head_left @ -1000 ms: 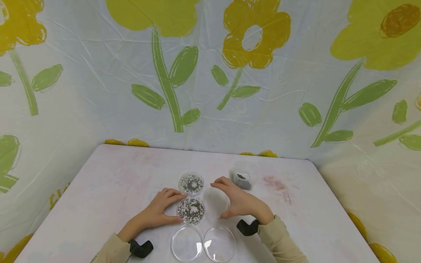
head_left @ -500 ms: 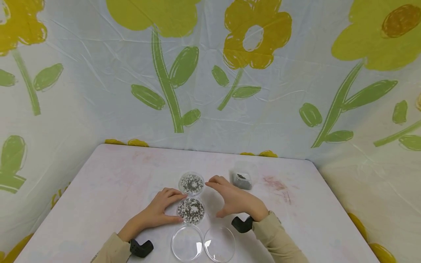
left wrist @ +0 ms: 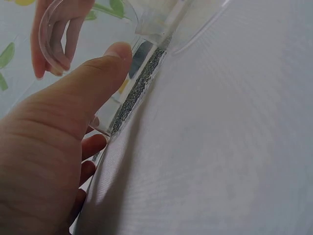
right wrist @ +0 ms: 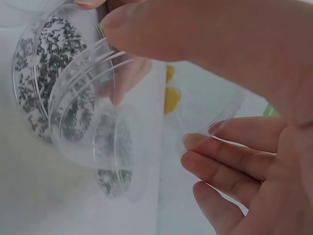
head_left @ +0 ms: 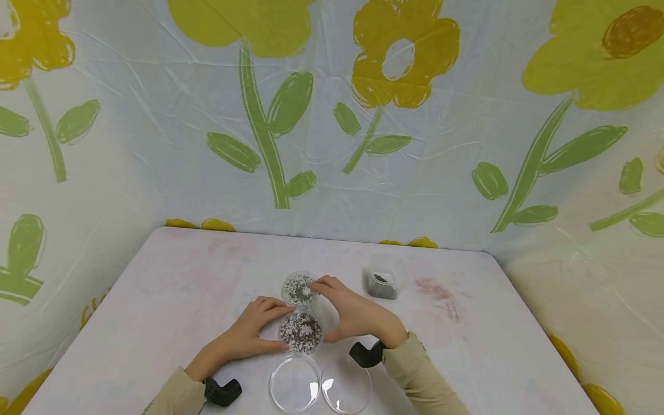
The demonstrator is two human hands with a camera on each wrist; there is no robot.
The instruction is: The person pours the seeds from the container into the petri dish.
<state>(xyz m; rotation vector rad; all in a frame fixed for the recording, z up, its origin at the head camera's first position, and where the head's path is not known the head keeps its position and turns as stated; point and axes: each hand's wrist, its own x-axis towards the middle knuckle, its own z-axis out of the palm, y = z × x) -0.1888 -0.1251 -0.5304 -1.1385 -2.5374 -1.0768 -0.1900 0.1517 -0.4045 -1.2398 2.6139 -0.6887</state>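
Clear lid [left wrist: 110, 29] held above desk [head_left: 197, 288]. Right hand [head_left: 358, 311] has just shifted left, bringing lid over to near speckled dish [head_left: 301, 332]; likely lining up, lid looks raised, not seated yet. Right fingers curved, pinching lid rim against thumb. Left hand [head_left: 254, 331] unmoved, fingers and thumb gripping near dish's left side. Two clear round pieces [head_left: 294, 383] nearer person. Far speckled dish [head_left: 299, 290] just behind. Small tub [head_left: 381, 284] to right, dark grains inside.
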